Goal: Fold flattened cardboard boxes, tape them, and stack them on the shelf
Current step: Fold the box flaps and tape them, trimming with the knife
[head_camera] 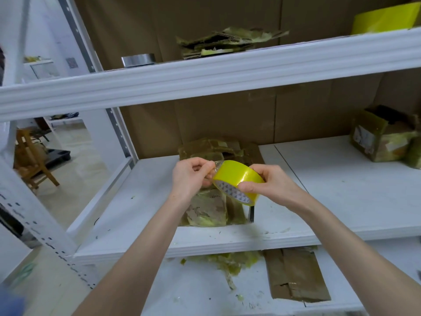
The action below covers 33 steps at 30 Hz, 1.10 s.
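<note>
White shelf (141, 213), middle board: box (207, 208) near front edge beneath hands, apparently folded, though half hidden. Right hand (271, 181) grips tape roll (237, 176); left hand (189, 176) pinches its loose end. Taping just starting. Taped box (382, 142) at right edge; flat cardboard (296, 277) on lower board remains.

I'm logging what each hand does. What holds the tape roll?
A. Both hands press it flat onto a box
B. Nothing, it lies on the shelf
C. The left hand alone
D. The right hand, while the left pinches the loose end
D: the right hand grips the tape roll in the air above the shelf, and the left hand pinches its loose end.
</note>
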Motion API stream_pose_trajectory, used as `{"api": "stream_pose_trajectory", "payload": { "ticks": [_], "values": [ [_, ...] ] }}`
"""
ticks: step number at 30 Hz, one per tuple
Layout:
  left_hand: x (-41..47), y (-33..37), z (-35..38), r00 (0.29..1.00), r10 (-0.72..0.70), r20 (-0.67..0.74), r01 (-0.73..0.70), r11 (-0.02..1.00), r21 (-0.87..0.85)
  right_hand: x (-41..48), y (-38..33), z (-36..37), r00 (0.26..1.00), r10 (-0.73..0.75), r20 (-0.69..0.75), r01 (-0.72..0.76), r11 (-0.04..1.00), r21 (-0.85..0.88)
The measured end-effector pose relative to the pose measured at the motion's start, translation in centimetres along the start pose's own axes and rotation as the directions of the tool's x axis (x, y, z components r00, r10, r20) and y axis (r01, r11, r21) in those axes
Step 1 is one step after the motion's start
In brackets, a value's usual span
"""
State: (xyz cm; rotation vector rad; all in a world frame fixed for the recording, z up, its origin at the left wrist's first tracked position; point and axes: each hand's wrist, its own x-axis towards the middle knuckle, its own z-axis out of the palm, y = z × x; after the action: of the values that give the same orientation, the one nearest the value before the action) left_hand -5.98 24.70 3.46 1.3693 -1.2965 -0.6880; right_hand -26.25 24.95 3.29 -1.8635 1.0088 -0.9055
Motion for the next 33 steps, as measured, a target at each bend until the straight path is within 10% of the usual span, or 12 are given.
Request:
{"api": "stream_pose_trajectory", "payload": {
  "ticks": [10,18,28,33],
  "values": [
    [-2.2,-3.5,-5.9,0.981,-0.08,-0.175,0.074,0.997,-0.037,0.2,0.4,0.4,0.999,0.044,0.024,-0.037,0.968,-0.247],
    [-2.6,-5.9,-7.3,0.957,-0.113,-0.269,0.1,0.993,-0.059,0.7,-0.3,2.3,0.995,0.017,-0.097,-0.081,0.696,-0.713],
    [-2.6,-6.8,-7.6,0.931,-0.135,-0.339,0.107,0.989,-0.101,0.4,-0.4,3.7,0.963,0.003,-0.269,-0.222,0.575,-0.788],
    [-2.1,-6.9,-7.7,0.959,-0.12,-0.258,0.106,0.992,-0.066,0.2,0.7,2.7,0.964,0.087,-0.251,-0.243,0.673,-0.699]
  ]
}}
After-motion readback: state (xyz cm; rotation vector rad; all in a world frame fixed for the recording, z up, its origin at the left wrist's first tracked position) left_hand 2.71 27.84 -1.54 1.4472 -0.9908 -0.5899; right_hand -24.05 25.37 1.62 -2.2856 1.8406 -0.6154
